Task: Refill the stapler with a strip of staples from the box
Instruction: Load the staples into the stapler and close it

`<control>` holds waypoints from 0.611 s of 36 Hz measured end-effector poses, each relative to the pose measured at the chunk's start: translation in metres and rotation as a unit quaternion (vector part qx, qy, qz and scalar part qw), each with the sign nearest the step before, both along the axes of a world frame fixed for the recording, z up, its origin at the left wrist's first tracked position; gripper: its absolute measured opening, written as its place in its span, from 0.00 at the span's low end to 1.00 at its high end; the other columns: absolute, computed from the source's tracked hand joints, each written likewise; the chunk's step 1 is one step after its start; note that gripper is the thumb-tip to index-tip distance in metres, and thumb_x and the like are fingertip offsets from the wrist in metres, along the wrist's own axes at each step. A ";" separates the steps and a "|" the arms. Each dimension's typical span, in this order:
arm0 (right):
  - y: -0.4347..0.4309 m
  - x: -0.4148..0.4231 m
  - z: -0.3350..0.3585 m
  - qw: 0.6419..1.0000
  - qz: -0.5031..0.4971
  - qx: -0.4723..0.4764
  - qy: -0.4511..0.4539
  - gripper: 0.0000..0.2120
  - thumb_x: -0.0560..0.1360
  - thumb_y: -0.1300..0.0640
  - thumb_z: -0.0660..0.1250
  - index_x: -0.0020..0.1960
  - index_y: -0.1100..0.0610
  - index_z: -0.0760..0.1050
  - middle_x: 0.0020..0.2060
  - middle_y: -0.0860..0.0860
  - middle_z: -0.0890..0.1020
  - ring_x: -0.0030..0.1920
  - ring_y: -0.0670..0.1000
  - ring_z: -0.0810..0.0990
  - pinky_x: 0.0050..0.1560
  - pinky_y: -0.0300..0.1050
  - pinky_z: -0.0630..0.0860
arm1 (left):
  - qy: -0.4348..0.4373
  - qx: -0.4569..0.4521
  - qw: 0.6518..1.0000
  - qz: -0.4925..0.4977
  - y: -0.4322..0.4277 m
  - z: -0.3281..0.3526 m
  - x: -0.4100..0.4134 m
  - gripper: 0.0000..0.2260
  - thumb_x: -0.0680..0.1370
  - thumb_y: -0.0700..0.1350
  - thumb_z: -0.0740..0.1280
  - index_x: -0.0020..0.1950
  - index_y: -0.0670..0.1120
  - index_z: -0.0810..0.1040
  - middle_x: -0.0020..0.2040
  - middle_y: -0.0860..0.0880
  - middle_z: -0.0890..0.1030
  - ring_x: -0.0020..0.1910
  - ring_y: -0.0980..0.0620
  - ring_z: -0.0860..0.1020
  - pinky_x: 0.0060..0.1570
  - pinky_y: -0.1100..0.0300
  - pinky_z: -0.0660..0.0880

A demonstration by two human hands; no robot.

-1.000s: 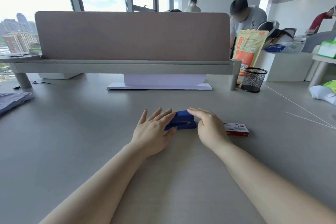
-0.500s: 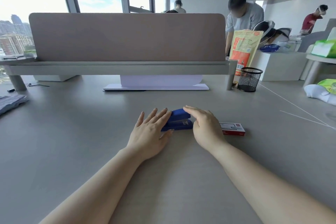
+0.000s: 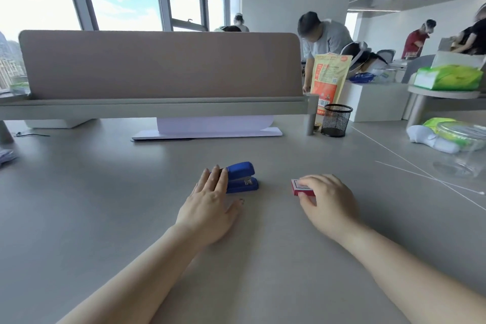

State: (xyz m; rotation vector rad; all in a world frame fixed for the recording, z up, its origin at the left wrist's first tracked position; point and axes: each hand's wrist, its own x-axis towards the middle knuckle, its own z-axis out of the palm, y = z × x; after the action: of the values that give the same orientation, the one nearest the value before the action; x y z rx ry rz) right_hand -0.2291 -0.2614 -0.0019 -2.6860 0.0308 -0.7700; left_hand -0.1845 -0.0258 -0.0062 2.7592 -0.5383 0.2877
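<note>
Now your right hand (image 3: 327, 200) has left the stapler (image 3: 240, 177) and grasps the box (image 3: 302, 187) at 3 o'clock; left hand (image 3: 210, 200) rests flat, released, fingers on the stapler.

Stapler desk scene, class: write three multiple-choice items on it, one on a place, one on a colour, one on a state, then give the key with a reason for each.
1. Where does the staple box lie relative to the stapler?
A. On top of it
B. To its right, apart from it
C. Behind the desk divider

2. What colour is the stapler?
A. Blue
B. Green
C. Black

3. What state is the stapler in?
A. Swung wide open
B. Lifted in the air
C. Closed, resting on the desk

Key:
1 B: bare desk shows between the box and the stapler.
2 A: its whole body is blue.
3 C: its top sits down on its base, with the left hand's fingers laid on its rear end; the right hand is on the box.
</note>
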 end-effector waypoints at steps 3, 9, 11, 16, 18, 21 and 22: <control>-0.003 -0.001 0.000 0.999 -0.015 -0.012 0.042 0.12 0.73 0.55 0.62 0.55 0.54 0.77 0.56 0.49 0.81 0.58 0.55 0.75 0.56 0.48 0.73 | -0.002 0.005 1.000 0.011 -0.007 -0.003 -0.001 0.35 0.78 0.62 0.52 0.76 0.47 0.41 0.79 0.49 0.43 0.77 0.49 0.40 0.75 0.56 0.45; 0.002 0.010 -0.003 0.995 0.022 -0.063 0.080 0.18 0.74 0.52 0.59 0.62 0.53 0.73 0.64 0.47 0.77 0.64 0.52 0.73 0.62 0.45 0.69 | -0.010 0.048 0.999 0.005 -0.005 -0.004 0.008 0.35 0.77 0.64 0.49 0.76 0.49 0.38 0.78 0.50 0.39 0.76 0.51 0.38 0.75 0.52 0.40; 0.004 0.018 -0.003 0.992 0.041 -0.072 0.091 0.20 0.75 0.49 0.58 0.65 0.51 0.70 0.67 0.46 0.73 0.67 0.50 0.70 0.63 0.43 0.66 | -0.005 0.059 0.998 0.004 -0.005 -0.004 0.014 0.35 0.77 0.65 0.48 0.76 0.49 0.37 0.78 0.51 0.38 0.76 0.52 0.36 0.75 0.52 0.39; 0.002 0.057 -0.009 0.978 0.071 -0.078 0.179 0.28 0.77 0.40 0.49 0.74 0.51 0.53 0.76 0.46 0.56 0.76 0.47 0.52 0.76 0.51 0.46 | 0.003 0.081 0.997 0.002 -0.011 -0.003 0.046 0.35 0.76 0.66 0.45 0.75 0.49 0.35 0.77 0.52 0.36 0.75 0.54 0.34 0.74 0.52 0.36; 0.000 0.077 -0.009 0.973 0.065 -0.080 0.205 0.30 0.77 0.39 0.47 0.75 0.50 0.49 0.77 0.45 0.52 0.76 0.46 0.47 0.76 0.55 0.40 | 0.006 0.079 0.997 0.004 -0.015 -0.003 0.064 0.35 0.76 0.67 0.44 0.75 0.50 0.35 0.77 0.52 0.35 0.75 0.54 0.34 0.74 0.52 0.36; -0.002 0.110 -0.008 0.971 0.058 -0.073 0.222 0.31 0.76 0.37 0.45 0.75 0.50 0.46 0.77 0.45 0.49 0.76 0.45 0.44 0.75 0.56 0.37 | 0.014 0.070 0.997 0.006 -0.020 -0.004 0.094 0.35 0.76 0.67 0.44 0.75 0.51 0.35 0.77 0.53 0.35 0.75 0.55 0.34 0.74 0.53 0.36; -0.003 0.121 -0.008 0.970 0.056 -0.067 0.226 0.31 0.76 0.37 0.44 0.75 0.50 0.46 0.77 0.45 0.48 0.76 0.45 0.44 0.75 0.56 0.38 | 0.017 0.069 0.997 0.005 -0.022 -0.003 0.105 0.35 0.76 0.67 0.44 0.75 0.51 0.35 0.77 0.53 0.35 0.75 0.55 0.34 0.74 0.53 0.36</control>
State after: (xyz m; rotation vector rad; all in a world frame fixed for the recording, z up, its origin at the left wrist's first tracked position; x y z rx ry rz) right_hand -0.1083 -0.2641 -0.0096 -2.9040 -0.0648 -0.1195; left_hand -0.0799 -0.0480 -0.0094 2.8956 -0.5549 0.2137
